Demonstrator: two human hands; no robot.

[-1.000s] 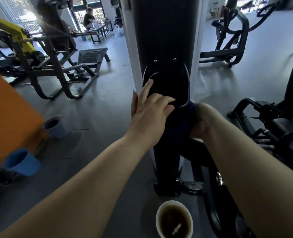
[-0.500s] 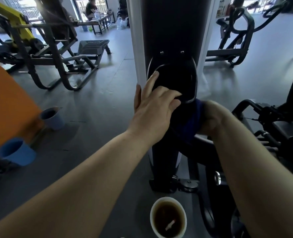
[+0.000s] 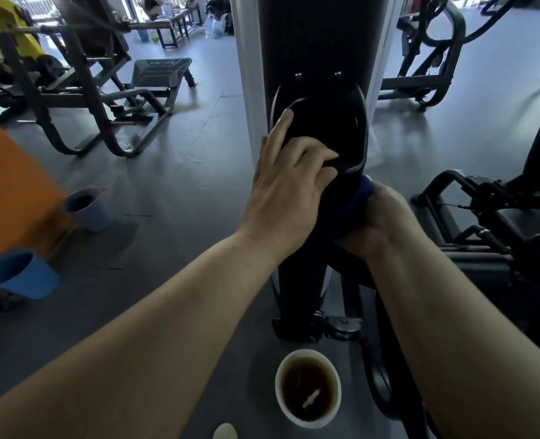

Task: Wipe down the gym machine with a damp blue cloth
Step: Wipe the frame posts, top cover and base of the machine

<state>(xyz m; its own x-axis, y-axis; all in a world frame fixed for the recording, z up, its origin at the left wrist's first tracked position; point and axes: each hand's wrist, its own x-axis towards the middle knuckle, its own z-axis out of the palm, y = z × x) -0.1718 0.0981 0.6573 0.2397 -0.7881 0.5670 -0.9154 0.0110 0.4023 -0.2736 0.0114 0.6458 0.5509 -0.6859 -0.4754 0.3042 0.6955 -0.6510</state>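
Observation:
A tall black gym machine column (image 3: pixel 313 42) with white side rails stands straight ahead. A rounded black pad (image 3: pixel 328 128) with a silver rim is bolted to it. My left hand (image 3: pixel 287 185) rests against the pad's left edge, fingers curled over its lower rim and the index finger pointing up. My right hand (image 3: pixel 379 220) is just below and right of the pad, closed around a dark blue cloth (image 3: pixel 354 201) pressed on the machine under the pad. Most of the cloth is hidden between my hands.
A white bucket (image 3: pixel 308 388) of dark water stands on the floor at the column's base. Two blue cups (image 3: pixel 88 210) (image 3: pixel 21 274) sit by an orange panel (image 3: pixel 5 185) on the left. Other machines (image 3: pixel 81 90) (image 3: pixel 496 223) flank both sides; a person stands far back.
Both hands and the cloth hold nearly the same place on the pad. The view has shifted slightly, with the pad and bucket sitting a little further right in the frame.

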